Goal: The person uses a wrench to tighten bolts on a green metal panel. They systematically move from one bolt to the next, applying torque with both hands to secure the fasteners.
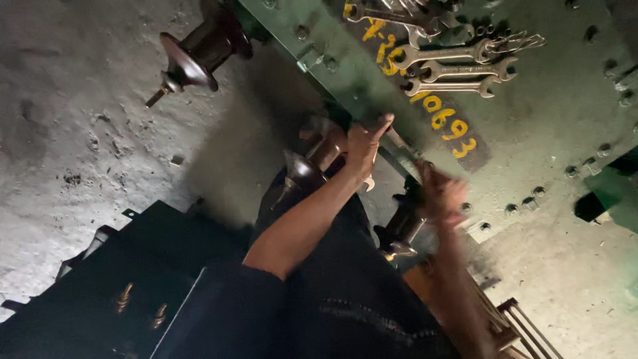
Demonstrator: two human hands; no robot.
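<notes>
My left hand (363, 145) reaches up from the lower left and is closed around a slim metal spanner (401, 141) at the edge of a green steel plate (551, 126). The spanner's open jaw (369, 183) pokes out below my palm. The hand sits just above a brown ribbed insulator (312, 158) fixed to the plate's edge. My right hand (441, 196) is blurred by motion, close to the spanner's far end and above another brown insulator (401, 229). Its grip cannot be made out.
Several loose spanners (458, 68) lie on the green plate near yellow painted markings. Bolt heads (522, 203) line the plate's edge. A third insulator (198, 52) juts out at top left. A dark box (100, 292) sits at lower left on the rough concrete floor (73, 133).
</notes>
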